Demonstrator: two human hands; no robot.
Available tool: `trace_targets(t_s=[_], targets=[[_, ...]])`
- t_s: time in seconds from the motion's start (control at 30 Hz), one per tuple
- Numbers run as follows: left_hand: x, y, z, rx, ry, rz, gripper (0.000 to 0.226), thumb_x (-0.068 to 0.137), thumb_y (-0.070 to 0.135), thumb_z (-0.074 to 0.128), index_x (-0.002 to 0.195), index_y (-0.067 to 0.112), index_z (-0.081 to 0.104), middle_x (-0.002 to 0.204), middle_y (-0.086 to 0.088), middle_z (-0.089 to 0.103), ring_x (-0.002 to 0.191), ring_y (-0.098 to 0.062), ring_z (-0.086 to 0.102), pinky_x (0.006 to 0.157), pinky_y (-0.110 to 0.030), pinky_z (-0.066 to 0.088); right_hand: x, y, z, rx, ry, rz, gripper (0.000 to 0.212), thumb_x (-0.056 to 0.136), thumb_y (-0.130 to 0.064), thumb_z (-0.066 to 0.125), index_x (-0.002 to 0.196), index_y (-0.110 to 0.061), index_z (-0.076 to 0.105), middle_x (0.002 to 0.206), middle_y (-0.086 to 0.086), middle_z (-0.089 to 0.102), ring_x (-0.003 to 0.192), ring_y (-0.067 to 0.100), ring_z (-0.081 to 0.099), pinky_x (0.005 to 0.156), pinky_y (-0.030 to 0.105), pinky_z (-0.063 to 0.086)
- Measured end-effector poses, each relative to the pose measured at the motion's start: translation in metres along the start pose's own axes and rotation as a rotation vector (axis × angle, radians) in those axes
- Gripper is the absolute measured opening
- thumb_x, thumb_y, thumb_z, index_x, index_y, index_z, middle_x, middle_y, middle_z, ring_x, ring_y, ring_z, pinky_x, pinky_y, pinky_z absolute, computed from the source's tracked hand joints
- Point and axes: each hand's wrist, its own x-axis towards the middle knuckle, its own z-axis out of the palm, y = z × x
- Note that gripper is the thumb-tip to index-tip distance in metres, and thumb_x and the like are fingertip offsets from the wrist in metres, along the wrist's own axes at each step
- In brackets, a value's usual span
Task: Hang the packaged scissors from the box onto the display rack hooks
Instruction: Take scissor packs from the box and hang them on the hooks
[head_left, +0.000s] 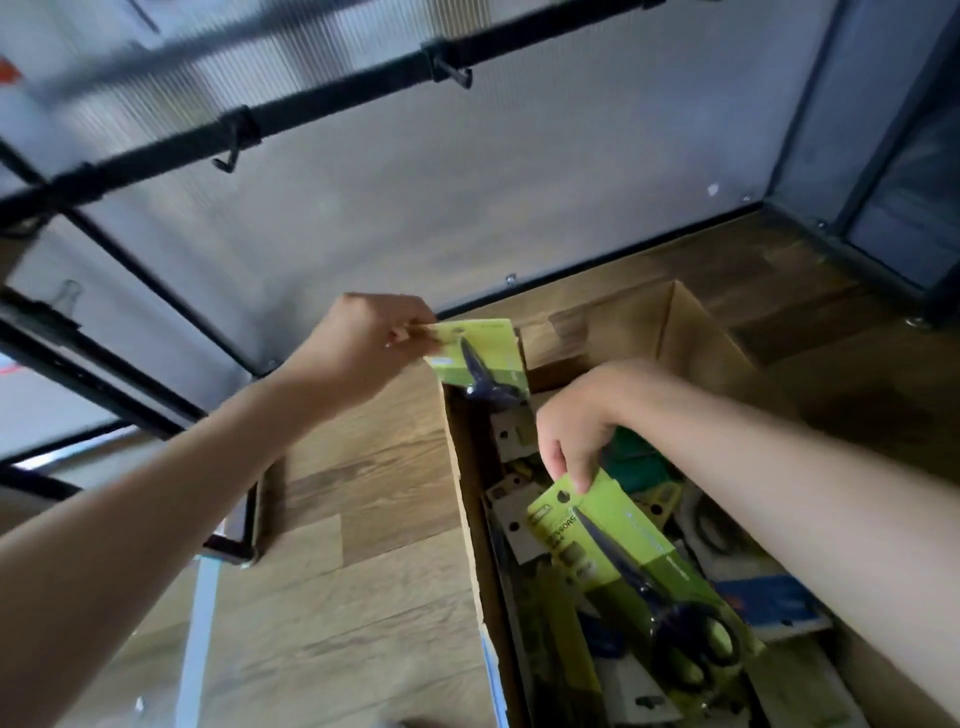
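Pinching the top edge of a small green card pack of dark-handled scissors (480, 358), the left hand (363, 343) is held up above the far left corner of the open brown cardboard box (462, 499). A second, bigger green card pack of scissors (639, 566) is gripped near its hang hole by the thumb and fingers of the right hand (576, 421), and it is tilted over the jumble of other packs inside the box. The box is set on a wooden floor (363, 545). Up above, two bare black metal hooks (231, 150) are seen on the black rack bar (322, 104), well apart from both packs.

The packs are judged to be light, flat and a bit bendy, with slippery plastic over the blades. The top strip by the hole is the best place to be held, so the hole can be slid onto a hook. The handle end is likely heavier, so each pack should swing down.
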Motion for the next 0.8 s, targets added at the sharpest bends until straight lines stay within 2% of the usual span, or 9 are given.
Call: trace_targets(t_s=[0.13, 0.2, 0.3, 0.4, 0.43, 0.5, 0.63, 0.73, 0.8], targets=[[-0.012, 0.002, -0.02, -0.097, 0.17, -0.106, 0.006, 0.08, 0.009, 0.072, 0.085, 0.008, 0.069, 0.061, 0.005, 0.055, 0.056, 0.009, 0.051, 0.053, -0.005, 0.036, -0.007, -0.002, -0.015, 0.161, 0.049, -0.013, 0.02, 0.088, -0.012, 0.064, 0.107, -0.016, 0.065, 0.108, 0.008, 0.066, 0.086, 0.02, 0.065, 0.067, 0.026, 0.056], [-0.015, 0.006, -0.021, -0.102, 0.182, -0.1, 0.007, 0.081, 0.011, 0.072, 0.086, 0.01, 0.069, 0.066, -0.001, 0.061, 0.058, 0.004, 0.053, 0.055, -0.008, 0.037, -0.015, -0.008, -0.019, 0.21, 0.102, -0.037, 0.015, 0.088, -0.013, 0.064, 0.101, -0.02, 0.065, 0.108, 0.005, 0.065, 0.092, 0.019, 0.065, 0.071, 0.027, 0.057], [-0.015, 0.011, -0.021, -0.149, 0.233, -0.105, 0.007, 0.082, 0.013, 0.071, 0.088, 0.011, 0.068, 0.076, -0.006, 0.068, 0.067, -0.011, 0.059, 0.066, -0.024, 0.047, -0.037, -0.014, -0.021, 0.282, 0.248, -0.083, 0.013, 0.09, -0.014, 0.062, 0.099, -0.023, 0.064, 0.102, -0.002, 0.062, 0.085, 0.015, 0.064, 0.069, 0.025, 0.058], [-0.009, 0.02, -0.025, -0.199, 0.312, -0.102, 0.009, 0.085, 0.013, 0.068, 0.092, 0.014, 0.063, 0.08, -0.005, 0.068, 0.073, -0.019, 0.063, 0.069, -0.029, 0.049, -0.066, -0.014, -0.026, 0.319, 0.443, -0.105, 0.011, 0.094, -0.017, 0.056, 0.104, -0.021, 0.058, 0.098, -0.006, 0.052, 0.089, 0.025, 0.064, 0.073, 0.036, 0.058], [-0.006, 0.025, -0.029, -0.203, 0.336, -0.105, 0.01, 0.086, 0.013, 0.066, 0.095, 0.014, 0.062, 0.079, -0.002, 0.066, 0.07, -0.017, 0.062, 0.065, -0.026, 0.048, -0.078, -0.014, -0.028, 0.338, 0.497, -0.111, 0.006, 0.095, -0.018, 0.054, 0.097, -0.024, 0.055, 0.097, -0.006, 0.051, 0.091, 0.031, 0.065, 0.075, 0.042, 0.057], [0.0, 0.034, -0.039, -0.204, 0.387, -0.102, 0.013, 0.089, 0.012, 0.062, 0.101, 0.014, 0.059, 0.078, 0.004, 0.062, 0.065, -0.014, 0.058, 0.059, -0.02, 0.043, -0.104, -0.016, -0.034, 0.365, 0.611, -0.111, 0.014, 0.097, -0.021, 0.05, 0.086, -0.029, 0.049, 0.1, -0.003, 0.054, 0.093, 0.036, 0.065, 0.078, 0.05, 0.056], [0.008, 0.052, -0.073, -0.226, 0.504, -0.05, 0.017, 0.09, 0.009, 0.059, 0.106, 0.015, 0.057, 0.082, 0.005, 0.061, 0.068, -0.016, 0.061, 0.063, -0.027, 0.048, -0.148, -0.031, -0.049, 0.246, 0.894, -0.067, 0.008, 0.1, -0.027, 0.044, 0.095, -0.025, 0.05, 0.105, 0.005, 0.061, 0.08, 0.021, 0.065, 0.067, 0.037, 0.056], [0.015, 0.058, -0.102, -0.276, 0.582, -0.025, 0.02, 0.088, 0.006, 0.061, 0.106, 0.015, 0.057, 0.08, 0.012, 0.059, 0.062, -0.001, 0.058, 0.064, -0.019, 0.049, -0.166, -0.043, -0.062, 0.155, 1.076, -0.038, 0.006, 0.101, -0.027, 0.04, 0.098, -0.027, 0.045, 0.088, 0.005, 0.061, 0.08, 0.023, 0.067, 0.061, 0.034, 0.047], [0.018, 0.06, -0.127, -0.31, 0.627, -0.013, 0.026, 0.087, 0.007, 0.062, 0.109, 0.02, 0.055, 0.083, 0.01, 0.059, 0.061, -0.006, 0.058, 0.065, -0.022, 0.051, -0.177, -0.052, -0.076, 0.131, 1.172, -0.039, 0.007, 0.101, -0.023, 0.04, 0.103, -0.029, 0.042, 0.079, -0.004, 0.053, 0.081, 0.022, 0.064, 0.056, 0.029, 0.038]])
